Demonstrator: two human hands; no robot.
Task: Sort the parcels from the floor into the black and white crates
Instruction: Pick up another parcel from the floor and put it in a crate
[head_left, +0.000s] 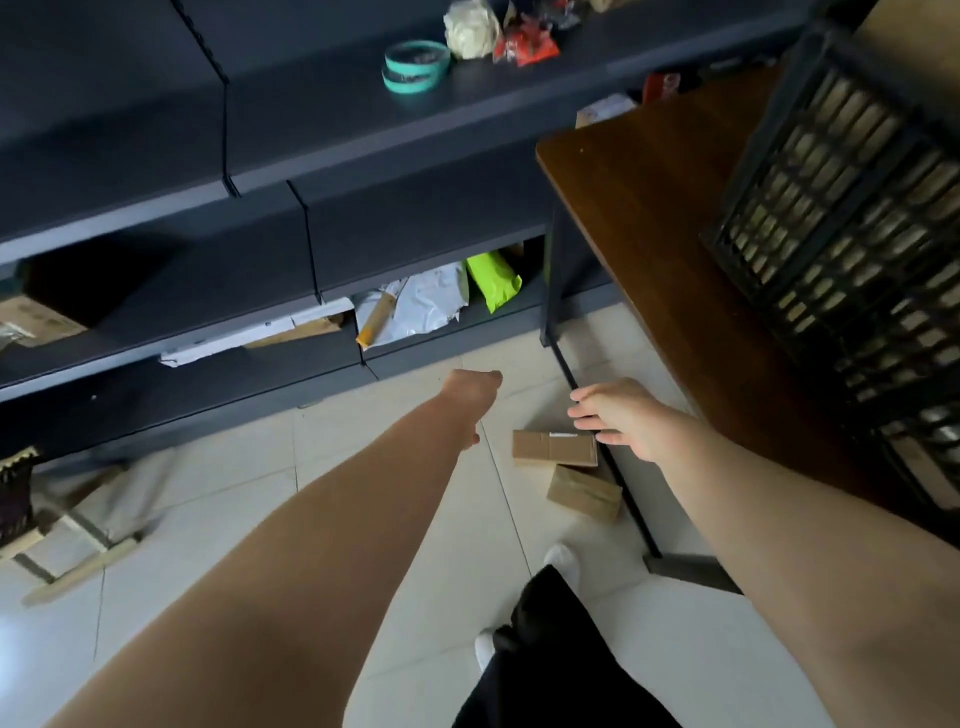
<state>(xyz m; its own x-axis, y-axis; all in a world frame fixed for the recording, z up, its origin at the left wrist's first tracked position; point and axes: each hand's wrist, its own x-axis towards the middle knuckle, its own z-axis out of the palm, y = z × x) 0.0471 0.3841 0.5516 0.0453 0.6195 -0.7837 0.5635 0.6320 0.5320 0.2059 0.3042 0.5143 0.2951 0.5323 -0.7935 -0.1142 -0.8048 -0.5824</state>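
— Cardboard is seen where?
— Two parcels (555, 448) (585, 492) are laid on the floor (395, 499), at four o'clock from centre, beside the desk (670, 218); the black crate (852, 218) is set at two o'clock.
— And each grip?
— The right hand (626, 415) is spread above the nearer-to-shelf parcel; the left hand (470, 397) is curled, nothing pinched.

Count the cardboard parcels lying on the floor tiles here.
2. One flat parcel lies by the table leg under the right hand; a second parcel sits just nearer. The table may hide more.
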